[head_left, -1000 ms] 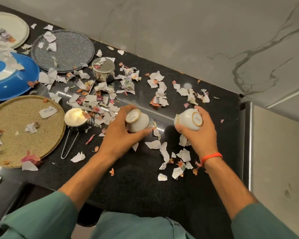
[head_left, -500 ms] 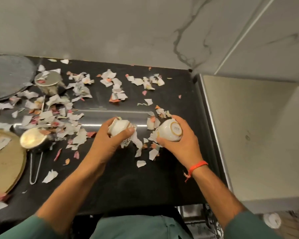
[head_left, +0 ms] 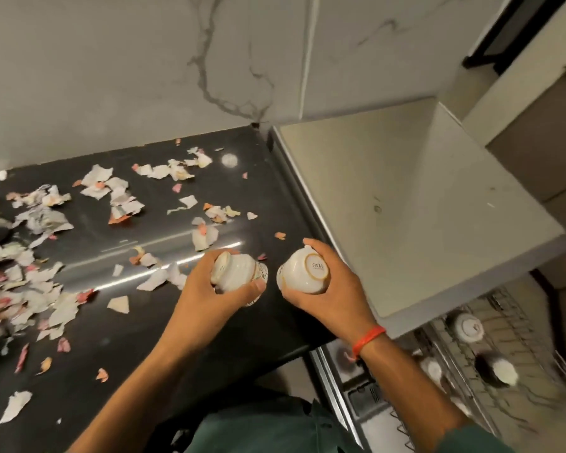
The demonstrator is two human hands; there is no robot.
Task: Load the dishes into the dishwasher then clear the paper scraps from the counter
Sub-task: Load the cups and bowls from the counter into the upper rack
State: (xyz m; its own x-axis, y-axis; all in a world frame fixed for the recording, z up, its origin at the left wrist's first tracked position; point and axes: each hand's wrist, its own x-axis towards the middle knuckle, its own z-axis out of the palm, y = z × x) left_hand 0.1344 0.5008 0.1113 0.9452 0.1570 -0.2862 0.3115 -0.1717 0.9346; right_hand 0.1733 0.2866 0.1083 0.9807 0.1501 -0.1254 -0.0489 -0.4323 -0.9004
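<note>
Left hand (head_left: 206, 295) grips 1 white cup (head_left: 237, 276), tilted on its side above the black counter (head_left: 138, 348). Right hand (head_left: 330, 289) grips a 2nd cup (head_left: 304, 273), base turned up, near the counter's right edge. The 2 cups sit just beside each other, not touching. Paper scraps (head_left: 30, 279) litter the counter to the left. The dishwasher rack (head_left: 510, 351) lies open below right, holding dishes.

left hand (head_left: 209, 294): carries its cup (head_left: 239, 276) toward the counter's (head_left: 164, 348) right edge
right hand (head_left: 327, 289): brings its cup (head_left: 304, 273) to that edge
dishwasher rack (head_left: 490, 364): now in view
</note>
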